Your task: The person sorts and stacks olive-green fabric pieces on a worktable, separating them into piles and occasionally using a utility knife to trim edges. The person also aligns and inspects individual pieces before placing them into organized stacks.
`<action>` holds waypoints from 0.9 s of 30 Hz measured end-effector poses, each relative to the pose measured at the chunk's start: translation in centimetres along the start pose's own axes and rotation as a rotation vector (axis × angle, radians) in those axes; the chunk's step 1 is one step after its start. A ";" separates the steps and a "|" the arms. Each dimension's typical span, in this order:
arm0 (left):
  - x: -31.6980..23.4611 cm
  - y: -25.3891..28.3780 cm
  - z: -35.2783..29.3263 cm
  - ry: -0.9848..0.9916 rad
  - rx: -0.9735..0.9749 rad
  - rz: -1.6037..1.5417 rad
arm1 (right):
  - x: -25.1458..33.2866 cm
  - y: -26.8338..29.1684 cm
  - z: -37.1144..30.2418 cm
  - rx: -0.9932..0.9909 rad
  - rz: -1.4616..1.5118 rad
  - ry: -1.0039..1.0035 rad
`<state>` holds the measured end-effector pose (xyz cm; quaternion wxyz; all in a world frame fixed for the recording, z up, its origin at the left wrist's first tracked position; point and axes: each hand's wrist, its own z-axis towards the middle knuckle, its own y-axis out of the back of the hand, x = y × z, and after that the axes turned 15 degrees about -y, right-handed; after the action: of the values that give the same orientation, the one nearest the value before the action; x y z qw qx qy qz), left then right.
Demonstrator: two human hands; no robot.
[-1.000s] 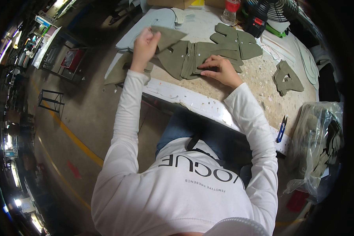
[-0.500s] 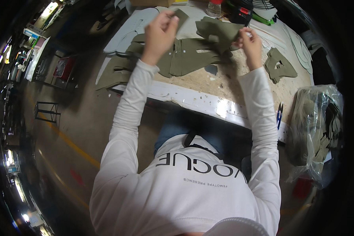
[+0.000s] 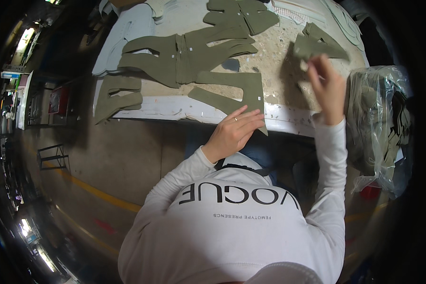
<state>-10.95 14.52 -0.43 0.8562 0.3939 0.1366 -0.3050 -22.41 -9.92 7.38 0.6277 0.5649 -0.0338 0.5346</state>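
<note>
Flat with its fingers outstretched, my left hand rests on the corner of a V-shaped olive-green cut piece at the table's front edge. One tip of that piece sticks out past the edge. To the right, my right hand is raised over the table, thumb and fingers closed in a slightly blurred pinch. At its fingertips is another olive-green cut piece, tilted up, with a shadow beside it. More of the same material shows behind it. Stacks of olive-green cut pieces lie left of centre.
Further olive-green pieces lie at the back and front left of the table. White sheets are stacked at the back left. A clear plastic bag full of cut pieces stands at the right edge.
My left hand has come down from the far left to the front edge, onto the V-shaped piece. My right hand has moved right and nearer. The view has shifted.
</note>
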 end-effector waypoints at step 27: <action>-1.4 -0.3 0.2 0.036 0.099 0.141 | 0.5 -1.6 -13.5 0.262 -0.157 0.124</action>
<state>-12.28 14.81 0.18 0.8525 0.4497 0.1089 -0.2433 -28.68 0.80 1.72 0.5894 0.6087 0.1191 0.5175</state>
